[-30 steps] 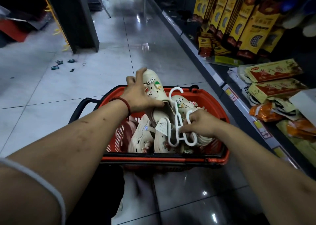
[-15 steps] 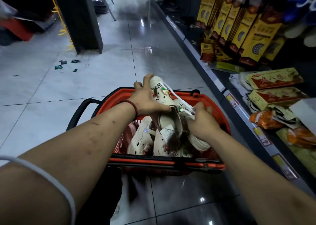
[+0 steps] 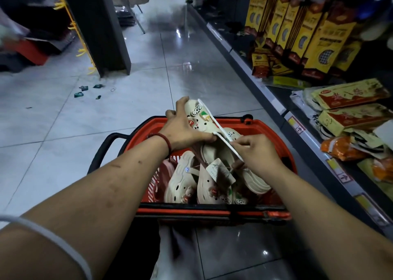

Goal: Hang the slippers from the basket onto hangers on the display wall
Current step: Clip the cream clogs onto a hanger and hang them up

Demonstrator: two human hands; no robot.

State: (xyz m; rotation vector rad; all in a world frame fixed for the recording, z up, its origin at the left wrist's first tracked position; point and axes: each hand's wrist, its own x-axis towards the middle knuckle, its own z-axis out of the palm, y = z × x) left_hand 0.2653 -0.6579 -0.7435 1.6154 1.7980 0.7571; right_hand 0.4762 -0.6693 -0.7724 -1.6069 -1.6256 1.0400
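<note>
Your left hand [image 3: 182,128] grips a cream slipper [image 3: 198,118] decorated with charms, raised above the far side of the red basket [image 3: 265,125]. Your right hand [image 3: 257,152] pinches a thin white hanger [image 3: 212,118] lying against that slipper. More slippers [image 3: 182,184] lie in the basket below. Yellow packets [image 3: 319,31] fill the shelf to your right.

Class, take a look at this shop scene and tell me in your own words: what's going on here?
A person stands over a red basket on the shop floor. The left hand grips a cream slipper raised above the basket, while the right hand pinches a white hanger laid against it. In the basket lie other slippers. The hanger is not yet hung anywhere.
</note>
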